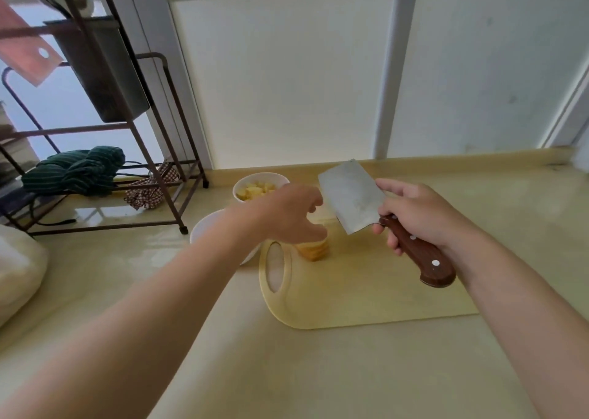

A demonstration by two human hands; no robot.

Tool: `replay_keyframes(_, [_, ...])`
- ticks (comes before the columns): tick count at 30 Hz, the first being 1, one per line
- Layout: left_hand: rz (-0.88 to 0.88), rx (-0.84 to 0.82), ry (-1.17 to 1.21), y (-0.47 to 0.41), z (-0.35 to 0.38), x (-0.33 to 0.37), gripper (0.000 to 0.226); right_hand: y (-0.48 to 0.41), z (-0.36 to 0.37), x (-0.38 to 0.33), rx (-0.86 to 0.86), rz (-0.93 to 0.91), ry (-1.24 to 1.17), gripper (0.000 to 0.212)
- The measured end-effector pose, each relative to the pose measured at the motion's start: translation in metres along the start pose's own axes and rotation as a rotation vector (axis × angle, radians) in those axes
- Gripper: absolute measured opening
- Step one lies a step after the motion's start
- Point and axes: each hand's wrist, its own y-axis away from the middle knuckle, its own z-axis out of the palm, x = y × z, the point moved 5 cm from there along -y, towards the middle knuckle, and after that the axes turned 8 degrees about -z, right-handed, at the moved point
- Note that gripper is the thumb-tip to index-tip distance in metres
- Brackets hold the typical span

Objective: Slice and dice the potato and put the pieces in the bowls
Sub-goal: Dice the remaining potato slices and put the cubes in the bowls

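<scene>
I'm watching the right hand [420, 217] closing its fingers around the brown wooden handle of a cleaver [353, 195], and it is holding the broad blade tilted up in the air above the far part of the pale yellow cutting board [366, 294], edge facing down and to the left. The left hand [287, 214] is reaching forward with its fingers spread and loosely curled — it is gripping nothing that I can see, and it is hovering just over a small stack of potato slices [314, 249] sitting on the board near the handle cut-out. I cannot tell whether the fingertips are touching the stack, since the hand is covering its top.

Two white bowls are standing on the counter [223, 370] just left of the board. The far bowl [259, 181] is holding diced yellow potato pieces [255, 191]. The near bowl [207, 230] is lying mostly under the left wrist, so its contents are hidden from me. Further left, a dark metal rack [153, 150] is standing on the counter with a green striped cloth [76, 170] and a checked cloth [149, 190] lying on its lowest shelf — both well apart from the board.
</scene>
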Motion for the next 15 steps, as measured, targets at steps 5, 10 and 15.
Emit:
replay_keyframes(5, [-0.059, -0.125, -0.102, -0.002, 0.016, -0.001, 0.063, 0.010, -0.020, 0.021, 0.040, 0.022, 0.041, 0.065])
replay_keyframes(10, [-0.024, -0.053, -0.201, -0.002, 0.018, 0.008, 0.054, 0.013, -0.023, 0.025, 0.036, 0.029, 0.049, 0.067])
replay_keyframes(15, [-0.003, 0.021, -0.327, 0.000, 0.026, 0.014, 0.054, 0.014, -0.022, 0.027, -0.004, 0.034, 0.069, 0.065])
